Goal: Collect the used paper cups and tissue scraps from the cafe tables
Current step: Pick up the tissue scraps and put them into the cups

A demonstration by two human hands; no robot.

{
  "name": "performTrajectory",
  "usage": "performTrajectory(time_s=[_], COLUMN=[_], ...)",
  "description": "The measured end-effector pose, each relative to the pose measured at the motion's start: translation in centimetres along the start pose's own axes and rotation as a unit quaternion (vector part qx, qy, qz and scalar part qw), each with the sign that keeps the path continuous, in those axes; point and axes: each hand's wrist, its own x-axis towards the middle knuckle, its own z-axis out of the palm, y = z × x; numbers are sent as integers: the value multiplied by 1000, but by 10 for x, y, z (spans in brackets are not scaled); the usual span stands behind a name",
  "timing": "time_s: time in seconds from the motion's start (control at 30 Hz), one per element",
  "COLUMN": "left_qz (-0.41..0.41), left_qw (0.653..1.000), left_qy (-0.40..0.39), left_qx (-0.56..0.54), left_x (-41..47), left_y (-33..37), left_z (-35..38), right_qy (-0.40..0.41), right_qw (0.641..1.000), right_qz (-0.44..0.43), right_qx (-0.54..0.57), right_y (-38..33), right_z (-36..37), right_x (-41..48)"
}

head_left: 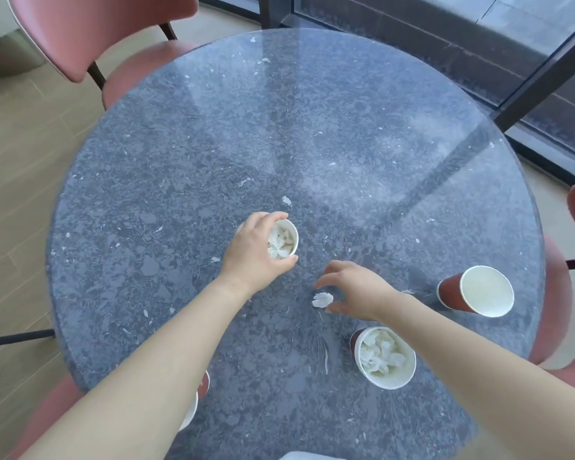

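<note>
Although a tissue-filled cup (384, 358) stands nearest, beside the right forearm, the coming move turns on the tissue scrap (322, 299) just beyond it. The scrap lies between the spread thumb and fingertips of the right hand (361, 290), which is open, holds nothing and seems not yet to touch it. Up and left of the scrap, the left hand (256, 252) curls round a held cup (283, 242) already stuffed with tissue. An empty cup (478, 290) stands well to the right, and a smaller scrap (286, 200) lies farther out on the bare desk (312, 111).
</note>
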Motion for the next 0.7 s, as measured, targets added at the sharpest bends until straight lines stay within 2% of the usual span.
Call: performTrajectory(time_s=[0.23,0.53,0.7], left_qz=[-3,-11,4], left_qw=[1000,1000,999], left_qy=[-9,-15,-37], left_qx=[0,-6,4], left_x=[-2,-50,-87], left_y=[1,9,16], left_z=[-2,14,28], right_qy=[29,214,258], right_qw=[1000,973,959], right_qz=[-5,19,36], right_qx=[-3,86,108], right_y=[4,2,-10], right_z=[-6,-18,-3], right_x=[-1,-63,-108])
